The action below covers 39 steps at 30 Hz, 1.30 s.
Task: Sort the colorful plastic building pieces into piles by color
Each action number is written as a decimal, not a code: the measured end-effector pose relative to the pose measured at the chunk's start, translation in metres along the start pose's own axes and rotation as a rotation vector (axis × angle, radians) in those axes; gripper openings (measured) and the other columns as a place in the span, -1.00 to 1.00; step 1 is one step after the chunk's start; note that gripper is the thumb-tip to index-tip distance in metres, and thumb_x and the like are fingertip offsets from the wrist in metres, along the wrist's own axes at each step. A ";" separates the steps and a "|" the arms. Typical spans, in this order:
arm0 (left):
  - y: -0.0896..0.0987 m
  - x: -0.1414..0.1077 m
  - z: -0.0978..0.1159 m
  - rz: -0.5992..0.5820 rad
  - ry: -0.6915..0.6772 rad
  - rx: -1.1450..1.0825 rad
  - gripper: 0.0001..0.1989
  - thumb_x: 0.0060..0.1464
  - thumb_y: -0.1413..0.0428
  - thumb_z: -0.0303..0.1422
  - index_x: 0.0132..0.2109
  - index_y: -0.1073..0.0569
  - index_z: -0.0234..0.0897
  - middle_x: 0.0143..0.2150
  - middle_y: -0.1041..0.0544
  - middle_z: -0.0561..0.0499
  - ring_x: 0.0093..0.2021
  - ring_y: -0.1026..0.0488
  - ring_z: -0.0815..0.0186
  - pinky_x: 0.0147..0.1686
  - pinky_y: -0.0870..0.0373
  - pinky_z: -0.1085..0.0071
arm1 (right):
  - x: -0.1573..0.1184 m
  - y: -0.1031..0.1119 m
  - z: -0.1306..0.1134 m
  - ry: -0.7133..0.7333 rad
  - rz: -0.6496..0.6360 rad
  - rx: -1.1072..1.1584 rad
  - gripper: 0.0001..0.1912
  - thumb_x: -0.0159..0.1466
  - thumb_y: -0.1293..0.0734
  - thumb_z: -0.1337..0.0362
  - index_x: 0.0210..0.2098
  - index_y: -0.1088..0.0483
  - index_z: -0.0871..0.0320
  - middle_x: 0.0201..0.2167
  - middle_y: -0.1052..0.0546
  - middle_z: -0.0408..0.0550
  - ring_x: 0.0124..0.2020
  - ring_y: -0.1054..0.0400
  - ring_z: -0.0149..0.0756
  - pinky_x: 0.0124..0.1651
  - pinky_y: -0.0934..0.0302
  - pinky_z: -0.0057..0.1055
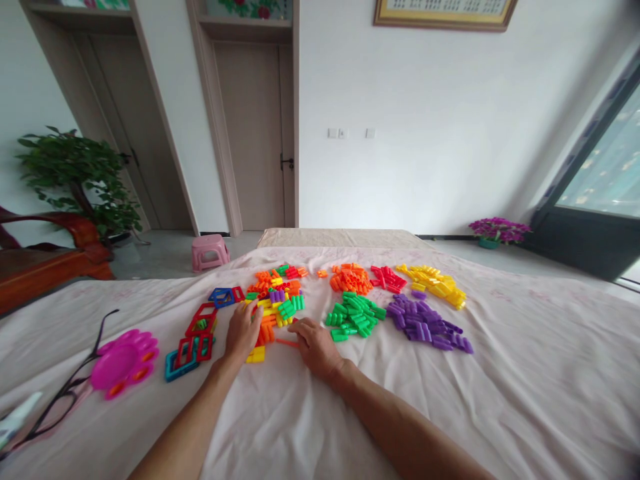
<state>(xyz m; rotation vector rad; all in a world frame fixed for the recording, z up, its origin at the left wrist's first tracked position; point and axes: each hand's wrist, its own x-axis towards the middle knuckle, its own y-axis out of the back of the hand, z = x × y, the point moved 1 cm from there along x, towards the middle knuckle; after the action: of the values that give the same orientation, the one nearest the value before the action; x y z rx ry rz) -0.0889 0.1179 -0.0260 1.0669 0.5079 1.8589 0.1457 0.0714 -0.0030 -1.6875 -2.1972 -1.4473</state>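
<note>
A mixed heap of small plastic building pieces (277,303) in orange, yellow, green, red and purple lies on the cloth between my hands. My left hand (243,328) is at the heap's left edge, its fingers slightly bent and apart, with no piece visible in them. At the lower right edge is my right hand (316,345), fingers curled inward; what they hold, if anything, is hidden. A thin orange piece (287,343) shows beside its fingers. Just below the heap lies a yellow piece (256,355), near my left wrist.
Single-colour piles lie to the right: orange (351,279), red (388,279), yellow (437,283), green (354,315) and purple (425,322). Leftward are frame-shaped tiles (186,357), a pink paw-shaped tray (117,360) and eyeglasses (70,393). A pink stool (210,252) stands beyond the cloth (400,413).
</note>
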 end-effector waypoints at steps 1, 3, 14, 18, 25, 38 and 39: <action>0.000 0.000 0.000 -0.008 -0.005 -0.015 -0.51 0.30 0.12 -0.16 0.16 -0.50 -0.30 0.16 -0.54 -0.22 0.22 -0.43 0.14 0.24 -0.34 0.15 | 0.000 0.000 0.000 0.002 0.012 -0.002 -0.62 0.31 -0.20 0.53 -0.05 -0.53 0.10 -0.04 -0.57 0.02 0.01 -0.48 -0.24 0.10 -0.35 -0.33; 0.004 -0.001 -0.004 -0.010 0.003 -0.034 -0.50 0.31 0.14 -0.18 0.19 -0.48 -0.30 0.16 -0.55 -0.21 0.19 -0.46 0.15 0.19 -0.40 0.17 | 0.001 0.001 -0.001 0.005 0.044 -0.015 -0.60 0.30 -0.19 0.53 -0.03 -0.52 0.09 -0.02 -0.56 0.02 0.02 -0.47 -0.23 0.11 -0.35 -0.31; 0.035 -0.028 -0.056 -0.068 -0.109 0.039 -0.57 0.09 0.08 -0.42 -0.03 -0.61 -0.32 0.08 -0.59 -0.23 0.16 -0.48 0.07 0.27 -0.33 0.06 | 0.004 -0.002 -0.003 0.038 0.007 -0.271 -0.43 0.30 -0.22 0.51 0.28 -0.30 0.10 0.28 -0.38 0.11 0.22 -0.29 -0.08 0.26 -0.25 -0.08; 0.030 -0.021 -0.054 -0.089 -0.143 0.067 -0.59 0.10 0.05 -0.43 -0.01 -0.61 -0.29 0.06 -0.61 -0.22 0.14 -0.49 0.06 0.25 -0.35 0.03 | 0.023 -0.001 -0.008 0.012 -0.059 -0.356 -0.36 0.31 -0.28 0.45 0.35 -0.22 0.04 0.36 -0.28 0.10 0.26 -0.25 -0.01 0.27 -0.23 -0.03; 0.030 -0.018 -0.050 -0.077 -0.158 0.113 -0.59 0.11 0.04 -0.44 0.00 -0.61 -0.27 0.05 -0.61 -0.20 0.12 -0.50 0.08 0.22 -0.38 0.07 | 0.054 -0.010 -0.005 -0.022 -0.180 -0.414 -0.60 0.34 -0.33 0.35 0.16 -0.41 0.02 0.17 -0.46 0.03 0.15 -0.31 -0.07 0.17 -0.28 -0.17; 0.029 -0.017 -0.052 -0.095 -0.198 0.135 -0.58 0.12 0.06 -0.41 0.02 -0.60 -0.27 0.04 -0.62 -0.18 0.11 -0.51 0.09 0.20 -0.39 0.12 | 0.060 0.041 -0.001 -0.128 0.020 -0.235 -0.51 0.15 -0.34 0.50 0.07 -0.49 0.13 0.02 -0.55 0.07 0.03 -0.43 -0.14 0.13 -0.27 -0.26; 0.029 -0.017 -0.053 -0.098 -0.197 0.136 -0.58 0.12 0.06 -0.41 0.02 -0.59 -0.27 0.04 -0.62 -0.18 0.11 -0.51 0.09 0.20 -0.39 0.12 | 0.062 0.056 0.000 -0.152 0.032 -0.233 -0.51 0.15 -0.33 0.50 0.07 -0.49 0.13 0.01 -0.56 0.07 0.02 -0.45 -0.15 0.11 -0.28 -0.28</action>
<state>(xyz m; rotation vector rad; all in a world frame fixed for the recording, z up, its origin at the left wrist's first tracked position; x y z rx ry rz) -0.1437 0.0931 -0.0424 1.2776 0.5665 1.6324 0.1630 0.1175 0.0648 -1.9551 -2.1317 -1.6773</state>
